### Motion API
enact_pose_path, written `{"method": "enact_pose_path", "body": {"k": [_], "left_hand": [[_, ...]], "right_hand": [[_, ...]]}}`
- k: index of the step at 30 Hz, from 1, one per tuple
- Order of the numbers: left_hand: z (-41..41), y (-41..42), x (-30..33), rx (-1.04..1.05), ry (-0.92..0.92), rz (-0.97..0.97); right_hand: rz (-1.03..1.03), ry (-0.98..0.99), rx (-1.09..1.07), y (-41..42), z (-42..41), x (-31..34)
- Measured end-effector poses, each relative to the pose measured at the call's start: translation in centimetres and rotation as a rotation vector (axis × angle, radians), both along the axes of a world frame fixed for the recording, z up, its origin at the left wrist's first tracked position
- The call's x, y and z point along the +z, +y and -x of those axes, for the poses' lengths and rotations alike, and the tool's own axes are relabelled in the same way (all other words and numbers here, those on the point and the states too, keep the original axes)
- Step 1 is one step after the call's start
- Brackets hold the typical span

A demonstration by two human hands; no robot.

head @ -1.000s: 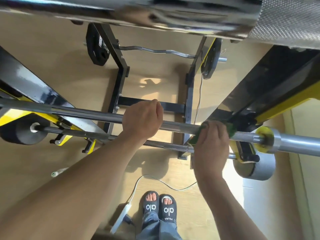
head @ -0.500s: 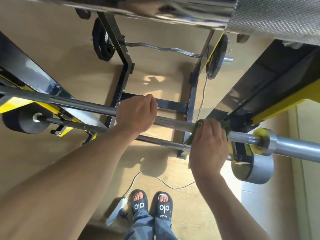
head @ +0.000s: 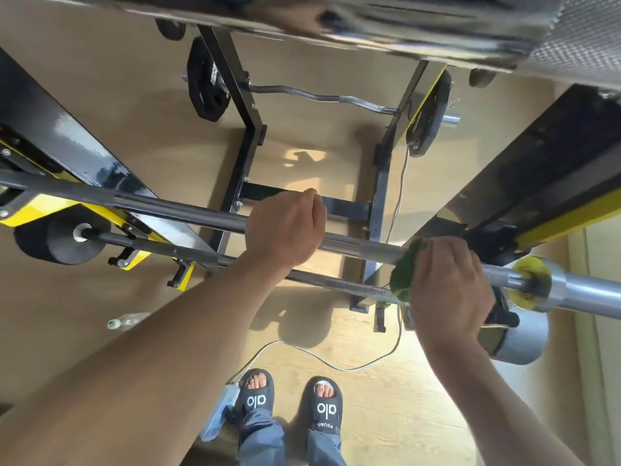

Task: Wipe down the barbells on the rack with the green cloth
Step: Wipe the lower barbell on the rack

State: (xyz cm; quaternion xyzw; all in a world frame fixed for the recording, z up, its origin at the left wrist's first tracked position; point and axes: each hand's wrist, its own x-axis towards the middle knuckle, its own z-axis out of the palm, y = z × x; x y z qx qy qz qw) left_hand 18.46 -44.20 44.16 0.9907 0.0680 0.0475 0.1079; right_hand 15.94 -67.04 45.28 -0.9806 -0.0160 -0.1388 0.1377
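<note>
A long steel barbell (head: 356, 246) lies across the black and yellow rack (head: 84, 159) at chest height. My left hand (head: 285, 227) grips its shaft near the middle. My right hand (head: 447, 284) holds the green cloth (head: 403, 274) wrapped around the shaft close to the right collar (head: 531, 284). A second, thinner barbell (head: 336, 283) with a grey plate (head: 517, 341) rests lower on the rack. A curl bar (head: 319, 95) with black plates sits on the far stand.
A large bar crosses the top of the view (head: 336, 21), very close. On the wooden floor lie a white cable (head: 319, 358), a power strip (head: 218, 415) and a plastic bottle (head: 124, 321). My feet in black slides (head: 292, 401) stand below the bar.
My right hand with the green cloth has shifted slightly along the shaft near the right collar. My left hand keeps its grip at the middle.
</note>
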Motion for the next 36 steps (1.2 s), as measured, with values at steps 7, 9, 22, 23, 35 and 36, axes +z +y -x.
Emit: {"method": "enact_pose_path", "body": {"k": [7,9,22,23,35,36], "left_hand": [[-0.2,0.5,-0.1,-0.031,0.012,-0.025],[0.0,0.7,-0.1,-0.040,0.011,0.011],[0.1,3.2,1.8,0.025,-0.274,0.458],[0.4,5.2,2.0,0.036,-0.325,0.379],[1.5,17.6,-0.6,-0.049,-0.072,-0.032],[1.6,17.7,-0.6,-0.048,-0.061,-0.018]], "right_hand": [[0.073,0.017,0.255,11.2,0.2,-0.1],[0.113,0.029,0.321,8.6,0.1,-0.2],[0.150,0.092,0.221,14.7,0.3,0.1],[0.128,0.067,0.269,16.2,0.2,0.2],[0.118,0.103,0.100,9.5,-0.5,0.3],[0.131,0.106,0.112,12.2,-0.2,0.5]]}}
